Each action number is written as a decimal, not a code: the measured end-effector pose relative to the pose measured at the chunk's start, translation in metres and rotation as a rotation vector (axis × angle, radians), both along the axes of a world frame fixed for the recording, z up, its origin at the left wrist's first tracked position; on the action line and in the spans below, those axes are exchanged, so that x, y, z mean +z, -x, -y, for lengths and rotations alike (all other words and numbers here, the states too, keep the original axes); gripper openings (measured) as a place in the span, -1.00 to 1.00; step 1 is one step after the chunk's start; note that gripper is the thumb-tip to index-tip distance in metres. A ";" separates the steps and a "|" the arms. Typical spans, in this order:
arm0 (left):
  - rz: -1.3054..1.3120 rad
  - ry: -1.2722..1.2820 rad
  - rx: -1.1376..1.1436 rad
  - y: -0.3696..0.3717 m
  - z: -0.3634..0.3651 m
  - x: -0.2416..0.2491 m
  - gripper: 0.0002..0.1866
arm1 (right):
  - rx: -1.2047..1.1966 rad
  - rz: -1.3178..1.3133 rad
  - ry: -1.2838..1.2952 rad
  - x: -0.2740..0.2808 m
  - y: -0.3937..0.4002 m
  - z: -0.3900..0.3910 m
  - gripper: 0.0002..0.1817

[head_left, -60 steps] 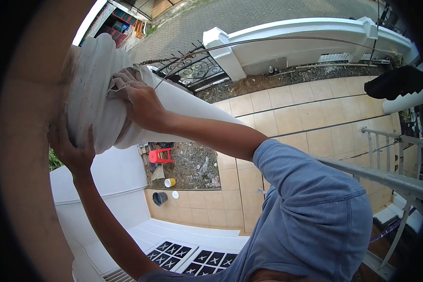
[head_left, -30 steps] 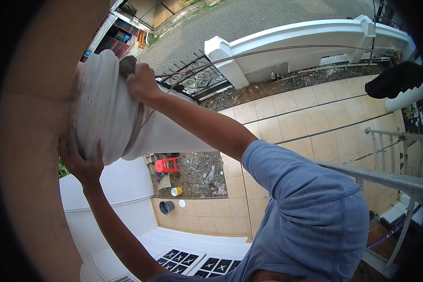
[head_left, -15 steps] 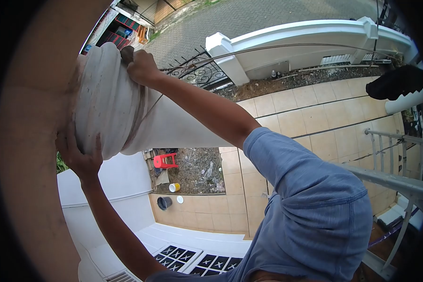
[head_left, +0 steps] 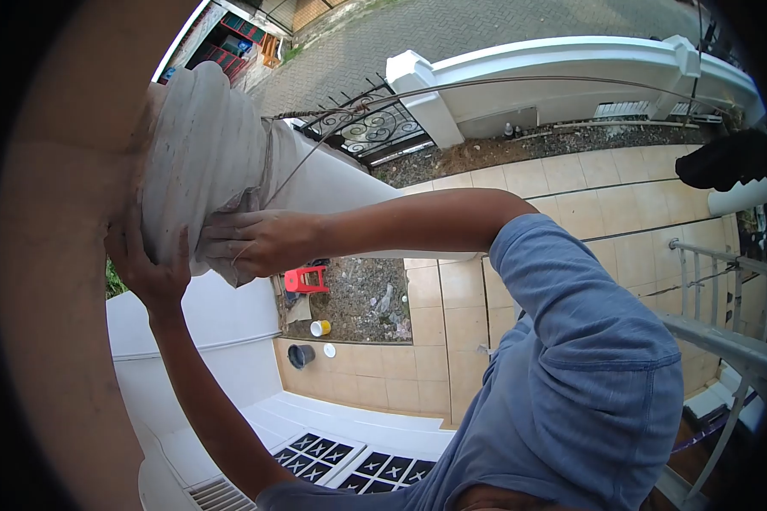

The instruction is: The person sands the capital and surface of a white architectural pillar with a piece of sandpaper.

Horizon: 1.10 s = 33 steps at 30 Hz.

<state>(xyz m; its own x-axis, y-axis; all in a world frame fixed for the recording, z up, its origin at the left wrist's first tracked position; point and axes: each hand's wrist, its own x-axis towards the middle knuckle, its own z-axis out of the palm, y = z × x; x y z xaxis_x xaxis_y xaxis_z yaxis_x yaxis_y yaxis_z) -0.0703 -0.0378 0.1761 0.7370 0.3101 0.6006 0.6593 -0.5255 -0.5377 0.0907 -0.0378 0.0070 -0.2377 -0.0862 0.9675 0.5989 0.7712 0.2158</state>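
A ringed white column capital (head_left: 198, 157) stands at the left against the beige surface, with the smooth white column shaft (head_left: 328, 183) running off to the right. My left hand (head_left: 153, 274) rests against the capital's lower side, thumb and fingers spread along the moulding. Over the capital's outer lower rings, my right hand (head_left: 268, 243) presses a crumpled grey sheet (head_left: 240, 203), like thin cloth or sandpaper. Its fingers lie across the sheet, which shows above and below them. A thin cable (head_left: 302, 173) crosses the shaft just above my right hand.
Far below lie a tiled floor (head_left: 392, 375), a red stool (head_left: 307, 279), a yellow-and-white tub (head_left: 320, 328) and a dark bucket (head_left: 300, 355). Metal scaffold rails (head_left: 716, 334) stand at the right. Beyond are an iron gate (head_left: 375, 128) and a white boundary wall (head_left: 562, 85).
My right hand has moved from the capital's upper edge down to its lower outer rings, with the grey sheet under it. The left hand stays in place.
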 end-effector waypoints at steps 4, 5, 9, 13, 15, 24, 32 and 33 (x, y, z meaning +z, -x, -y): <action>-0.015 -0.017 -0.006 0.000 0.000 0.001 -0.34 | 0.259 0.200 -0.068 0.005 -0.007 -0.021 -0.79; -0.019 -0.015 -0.002 0.000 0.002 0.001 -0.34 | 0.292 0.194 -0.096 0.005 -0.026 -0.029 -0.83; 0.010 -0.002 -0.041 -0.003 0.002 0.001 -0.32 | 0.108 0.067 0.097 0.002 -0.103 -0.063 -0.62; 0.007 -0.018 -0.025 -0.001 0.001 0.001 -0.32 | -0.070 -0.125 0.097 -0.009 -0.062 -0.038 -0.59; -0.030 -0.022 -0.056 -0.004 0.002 0.003 -0.27 | -0.089 -0.135 0.110 -0.007 -0.060 -0.028 -0.57; -0.002 -0.052 -0.064 -0.003 0.002 0.001 -0.30 | 0.132 0.225 -0.134 -0.002 -0.014 -0.018 -0.58; -0.008 -0.031 -0.026 0.000 0.005 0.000 -0.33 | -0.306 0.331 0.072 0.015 0.115 0.002 -0.86; 0.015 -0.025 -0.031 0.001 0.006 0.000 -0.34 | -0.240 0.292 -0.012 0.014 0.100 -0.001 -0.82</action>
